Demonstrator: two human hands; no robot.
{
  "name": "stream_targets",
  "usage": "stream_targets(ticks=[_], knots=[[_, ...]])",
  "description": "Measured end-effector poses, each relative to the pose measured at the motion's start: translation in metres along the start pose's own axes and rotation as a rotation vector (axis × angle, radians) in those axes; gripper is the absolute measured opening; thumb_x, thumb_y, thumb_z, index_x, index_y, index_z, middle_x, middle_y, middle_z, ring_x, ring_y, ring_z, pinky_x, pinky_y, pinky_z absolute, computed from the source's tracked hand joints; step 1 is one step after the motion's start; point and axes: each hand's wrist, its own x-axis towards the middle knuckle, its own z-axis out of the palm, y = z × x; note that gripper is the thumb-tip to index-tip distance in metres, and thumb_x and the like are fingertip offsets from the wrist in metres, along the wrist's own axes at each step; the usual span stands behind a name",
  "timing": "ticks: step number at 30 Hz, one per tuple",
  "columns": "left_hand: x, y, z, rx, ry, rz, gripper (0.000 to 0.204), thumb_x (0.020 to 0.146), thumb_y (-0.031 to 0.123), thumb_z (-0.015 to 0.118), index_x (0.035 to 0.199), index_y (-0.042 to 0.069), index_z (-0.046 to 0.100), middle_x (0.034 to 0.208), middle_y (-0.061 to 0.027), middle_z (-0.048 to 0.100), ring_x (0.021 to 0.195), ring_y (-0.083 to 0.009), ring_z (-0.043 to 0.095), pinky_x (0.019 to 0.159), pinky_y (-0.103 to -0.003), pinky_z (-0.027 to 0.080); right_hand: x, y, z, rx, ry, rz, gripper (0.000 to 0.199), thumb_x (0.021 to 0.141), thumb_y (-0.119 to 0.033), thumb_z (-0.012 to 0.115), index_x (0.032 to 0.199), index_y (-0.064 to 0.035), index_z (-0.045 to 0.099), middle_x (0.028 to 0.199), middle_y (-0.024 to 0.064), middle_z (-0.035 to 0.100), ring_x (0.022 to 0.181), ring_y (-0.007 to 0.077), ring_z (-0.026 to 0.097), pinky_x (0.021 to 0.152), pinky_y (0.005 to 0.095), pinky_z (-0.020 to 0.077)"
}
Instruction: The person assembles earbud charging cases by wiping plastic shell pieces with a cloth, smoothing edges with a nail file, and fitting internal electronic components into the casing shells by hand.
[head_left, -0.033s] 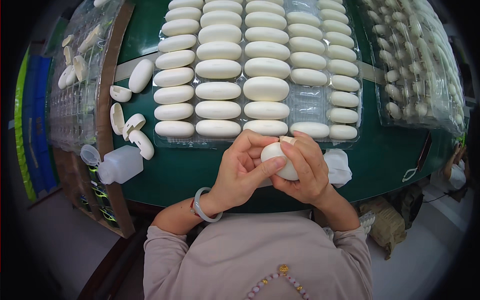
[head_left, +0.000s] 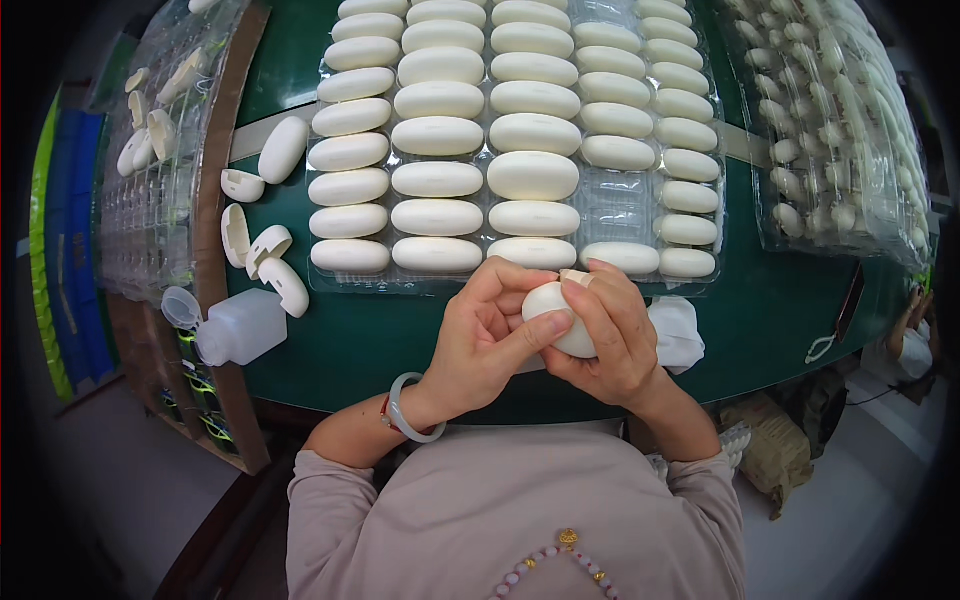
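A smooth white oval case [head_left: 556,318] is held above the near edge of the green worktop [head_left: 350,345], just in front of the clear tray. It is largely covered, with only its rounded top and lower right side showing. A small tan piece [head_left: 576,277] sits at its top edge.

Clear plastic blister tray [head_left: 620,215] of white oval shells just beyond the fingers [head_left: 590,310], second clear tray [head_left: 850,120] of smaller white pieces far right of them, third clear tray [head_left: 150,200] far left, white flip-cap bottle [head_left: 235,328] left on the green bench [head_left: 350,345]
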Motion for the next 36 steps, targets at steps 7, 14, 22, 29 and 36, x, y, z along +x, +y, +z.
stream_targets(ticks=[7,14,22,29,36], knots=[[0.000,-0.001,0.002,-0.078,-0.020,-0.001,0.035,0.086,0.004,0.055,0.117,0.000,0.039,0.108,-0.0133,0.055,0.099,-0.0150,0.056,0.081,-0.026,0.049,-0.003,-0.006,-0.006,0.332,0.030,0.328,0.057,0.066,-0.009,0.076,0.116,0.0020,0.049,0.110,0.0174,0.053,0.096,0.0300,0.055,0.083,0.0351,0.0464],[-0.008,0.007,0.002,0.008,-0.176,-0.019,0.060,0.087,0.001,0.053,0.137,0.001,0.020,0.124,-0.0139,0.043,0.113,-0.0192,0.046,0.093,-0.028,0.041,-0.001,-0.001,-0.016,0.336,-0.015,0.310,0.059,0.064,-0.008,0.077,0.115,-0.0006,0.050,0.108,0.0165,0.056,0.097,0.0294,0.056,0.084,0.0349,0.0456],[-0.003,0.009,0.001,0.044,-0.150,0.028,0.058,0.088,0.002,0.051,0.137,0.000,0.021,0.125,-0.0137,0.043,0.112,-0.0183,0.047,0.092,-0.027,0.041,0.006,0.002,-0.016,0.298,0.000,0.314,0.057,0.063,-0.008,0.077,0.113,-0.0008,0.052,0.108,0.0156,0.056,0.097,0.0299,0.055,0.083,0.0355,0.0455],[-0.002,0.004,-0.005,0.181,-0.108,0.000,0.050,0.088,0.002,0.050,0.134,0.001,0.030,0.120,-0.0138,0.048,0.108,-0.0179,0.051,0.087,-0.026,0.045,0.008,-0.005,-0.022,0.151,-0.042,0.265,0.056,0.061,-0.002,0.076,0.112,-0.0013,0.053,0.104,0.0157,0.056,0.093,0.0312,0.056,0.080,0.0363,0.0461],[-0.002,0.010,0.002,0.234,-0.070,0.075,0.036,0.087,-0.001,0.052,0.122,-0.004,0.043,0.115,-0.0146,0.053,0.105,-0.0192,0.054,0.085,-0.026,0.046,0.028,0.046,-0.062,0.071,0.051,0.397,0.041,0.065,0.005,0.070,0.100,-0.0038,0.051,0.102,0.0138,0.054,0.093,0.0248,0.057,0.077,0.0299,0.0473]])
